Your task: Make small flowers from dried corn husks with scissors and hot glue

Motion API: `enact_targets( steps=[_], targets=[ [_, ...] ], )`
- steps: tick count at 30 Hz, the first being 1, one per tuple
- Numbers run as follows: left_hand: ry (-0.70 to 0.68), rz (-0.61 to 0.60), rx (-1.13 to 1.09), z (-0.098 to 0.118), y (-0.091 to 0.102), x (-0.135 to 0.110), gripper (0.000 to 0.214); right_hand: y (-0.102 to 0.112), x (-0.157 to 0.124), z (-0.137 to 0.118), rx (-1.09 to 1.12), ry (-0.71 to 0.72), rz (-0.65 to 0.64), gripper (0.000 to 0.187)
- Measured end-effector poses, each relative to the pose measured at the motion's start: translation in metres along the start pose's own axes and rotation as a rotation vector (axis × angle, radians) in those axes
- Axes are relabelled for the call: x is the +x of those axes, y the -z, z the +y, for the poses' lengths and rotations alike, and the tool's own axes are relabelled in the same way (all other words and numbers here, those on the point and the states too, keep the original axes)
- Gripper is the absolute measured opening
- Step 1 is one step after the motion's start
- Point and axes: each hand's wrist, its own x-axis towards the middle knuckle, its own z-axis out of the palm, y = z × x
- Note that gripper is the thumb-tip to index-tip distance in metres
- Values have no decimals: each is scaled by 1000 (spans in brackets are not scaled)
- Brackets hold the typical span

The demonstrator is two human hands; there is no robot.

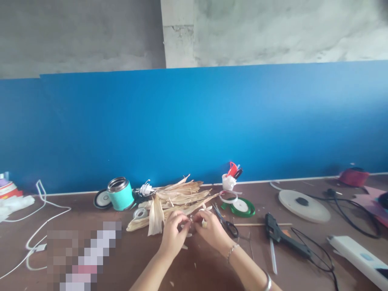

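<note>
My left hand [173,233] and my right hand [210,228] meet over the table, thumb and fingers of each pinched together. Between the fingertips is something small and pale that I cannot make out. Dried corn husks [182,198] lie spread just beyond my hands, with one broad piece of husk [156,216] to the left. Small pale scraps [184,246] rest under the left fingers. Black-handled scissors [232,229] lie right of my right hand, near a spool of green ribbon [250,209].
A turquoise jar [120,198] stands open at the back left. Behind the ribbon is a white cup [228,182] of tools. To the right are a glue gun [286,240] with its cord, a white disc [303,212] and a long white device [359,256]. A blue panel [194,129] closes the back.
</note>
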Motion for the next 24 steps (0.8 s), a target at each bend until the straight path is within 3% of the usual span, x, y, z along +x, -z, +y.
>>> enact_targets(
  steps=[8,14,18,24],
  targets=[
    [8,36,-119,0,-1,-2,12,-1,5,8,333,-176,-56,13],
    [-4,21,-122,2,1,-2,12,0,4,5,323,-169,-53,6],
    [-42,32,-81,1,3,-2,16,3,4,4,333,-207,-74,11],
    [-72,-5,8,9,7,-3,16,10,2,-2,218,-33,-66,16]
  ],
)
